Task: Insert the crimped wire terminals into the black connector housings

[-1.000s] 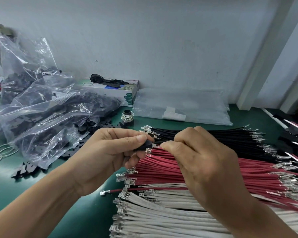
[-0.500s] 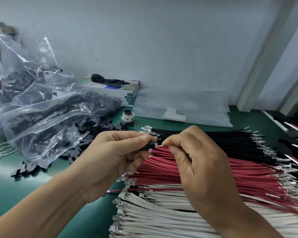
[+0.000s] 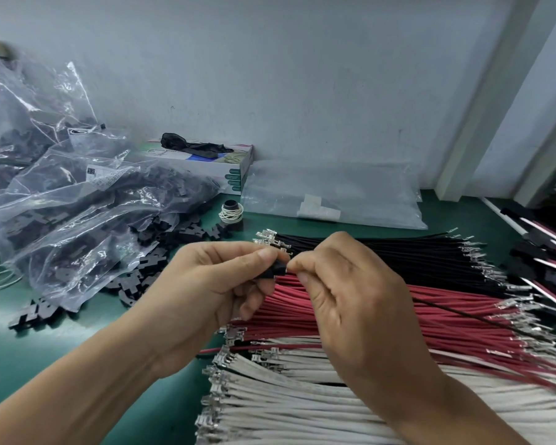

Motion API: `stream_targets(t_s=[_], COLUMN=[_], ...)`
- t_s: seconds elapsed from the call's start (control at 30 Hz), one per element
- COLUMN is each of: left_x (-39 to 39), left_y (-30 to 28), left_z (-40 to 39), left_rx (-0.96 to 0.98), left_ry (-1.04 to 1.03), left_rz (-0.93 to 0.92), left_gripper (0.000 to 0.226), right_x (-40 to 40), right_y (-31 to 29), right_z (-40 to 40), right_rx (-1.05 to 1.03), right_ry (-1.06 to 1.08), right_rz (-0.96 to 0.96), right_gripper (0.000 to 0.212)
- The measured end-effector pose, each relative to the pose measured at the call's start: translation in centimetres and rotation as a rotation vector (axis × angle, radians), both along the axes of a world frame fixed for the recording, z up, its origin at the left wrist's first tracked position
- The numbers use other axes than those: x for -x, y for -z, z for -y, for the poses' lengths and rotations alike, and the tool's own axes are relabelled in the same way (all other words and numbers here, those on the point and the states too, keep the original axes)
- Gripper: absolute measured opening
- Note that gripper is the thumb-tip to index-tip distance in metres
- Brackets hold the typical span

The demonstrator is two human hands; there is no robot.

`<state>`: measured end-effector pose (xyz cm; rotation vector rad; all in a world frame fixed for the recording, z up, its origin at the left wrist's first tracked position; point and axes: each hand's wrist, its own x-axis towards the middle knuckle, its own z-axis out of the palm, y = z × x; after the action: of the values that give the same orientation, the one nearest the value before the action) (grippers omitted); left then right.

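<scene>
the left hand (image 3: 219,284) pinches a black housing (image 3: 275,270) steady. the right hand (image 3: 344,284) pinches a wire end (hidden), lined up to push in.

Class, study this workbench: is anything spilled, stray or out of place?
Yes. Black connector housings have spilled from the torn plastic bag onto the green mat, and one red wire lies apart from its bundle.

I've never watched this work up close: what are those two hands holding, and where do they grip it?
The left hand pinches a small black connector housing by its sides. The right hand pinches a thin black wire near its front end, right at the housing.
</scene>
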<state>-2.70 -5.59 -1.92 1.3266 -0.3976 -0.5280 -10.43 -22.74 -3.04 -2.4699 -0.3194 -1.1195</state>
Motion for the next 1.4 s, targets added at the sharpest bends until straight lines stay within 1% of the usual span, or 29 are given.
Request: stream_targets(t_s=[0.03,0.07,0.13,0.17,0.2,0.27,0.33,0.4,0.47,0.63,0.7,0.77,0.8,0.83,0.87,0.9,0.93,0.97,1.0,1.03,1.13,1.27,1.4], left_x=[0.0,-0.1,-0.2,-0.2,-0.3,-0.5,-0.5,-0.5,-0.5,-0.5,-0.7,-1.0,-1.2,-1.4,-1.6,-1.7,-1.8,-1.9,-1.9,-1.9,-2.0,-1.9,-1.9], left_y=[-0.1,0.0,0.4,0.5,0.6,0.7,0.6,0.7,0.8,0.8,0.9,1.0,1.1,1.3,1.4,1.5,1.6,1.7,1.7,1.6,1.8,1.7,1.5], left_z=[0.0,0.0,-0.2,-0.2,-0.2,-0.2,-0.3,-0.5,-0.6,-0.6,-0.5,-0.5,-0.5,-0.5,-0.6,-0.6,-0.7,-0.8,-0.8,-0.8,-0.7,-0.5,-0.5], left_rx=[-0.016,-0.068,-0.218,-0.250,-0.249,-0.218,-0.195,-0.204,-0.220,-0.243,-0.256,-0.252,-0.248,-0.243,-0.236,-0.227,-0.220,-0.221,-0.225,-0.229,-0.218,-0.180,-0.171], left_ry=[0.001,-0.015,-0.097,-0.142,-0.175,-0.192,-0.142,-0.085,-0.069,-0.007,-0.001,-0.029,-0.037,-0.038,-0.037,-0.041,-0.051,-0.060,-0.063,-0.064,-0.089,-0.107,-0.156], left_rz=[0.065,0.185,0.516,0.635,0.685,0.672,0.622,0.595,0.601,0.640,0.651,0.638,0.625,0.610,0.590,0.573,0.569,0.583,0.603,0.616,0.608,0.571,0.594], left_gripper=[0.033,0.034,0.035,0.032,0.027,0.019,0.016,0.014,0.012,0.007,0.004,0.005,0.005,0.005,0.008,0.013,0.020,0.025,0.028,0.027,0.023,0.020,0.020], right_x=[0.0,0.0,0.0,0.0,0.1,0.3,0.4,0.4,0.4,0.6,0.8,1.0,1.3,1.7,2.1,2.5,2.7,2.8,2.9,2.8,2.2,1.6,1.8], right_y=[-0.1,-0.2,-0.4,-0.6,-0.7,-0.9,-1.0,-1.0,-0.8,-0.7,-1.4,-2.3,-2.6,-3.1,-3.5,-3.8,-3.8,-3.9,-3.7,-3.7,-4.4,-4.8,-5.5], right_z=[0.3,0.6,1.1,1.4,1.6,1.8,2.1,2.1,1.7,1.7,2.3,2.2,2.0,1.4,0.7,-0.1,-0.8,-1.4,-1.8,-1.9,-2.1,-2.1,-2.0], right_rx=[-0.049,-0.108,-0.204,-0.225,-0.225,-0.163,-0.096,-0.062,-0.036,-0.011,0.062,0.185,0.217,0.224,0.213,0.211,0.222,0.226,0.199,0.182,0.184,0.173,0.156], right_ry=[-0.013,-0.022,-0.035,-0.042,-0.051,-0.054,-0.042,-0.036,-0.049,-0.086,-0.020,0.091,0.108,0.094,0.032,-0.032,-0.077,-0.103,-0.124,-0.133,-0.118,-0.118,-0.149], right_rz=[-0.027,-0.059,-0.097,-0.107,-0.122,-0.155,-0.150,-0.113,-0.093,-0.121,-0.112,-0.043,-0.022,-0.031,-0.102,-0.257,-0.456,-0.650,-0.761,-0.825,-0.944,-1.032,-1.082], right_gripper=[0.013,0.013,0.009,0.008,0.008,0.009,0.006,0.007,0.009,0.010,0.011,0.006,0.001,0.006,0.009,0.007,0.009,0.019,0.026,0.029,0.027,0.026,0.041])
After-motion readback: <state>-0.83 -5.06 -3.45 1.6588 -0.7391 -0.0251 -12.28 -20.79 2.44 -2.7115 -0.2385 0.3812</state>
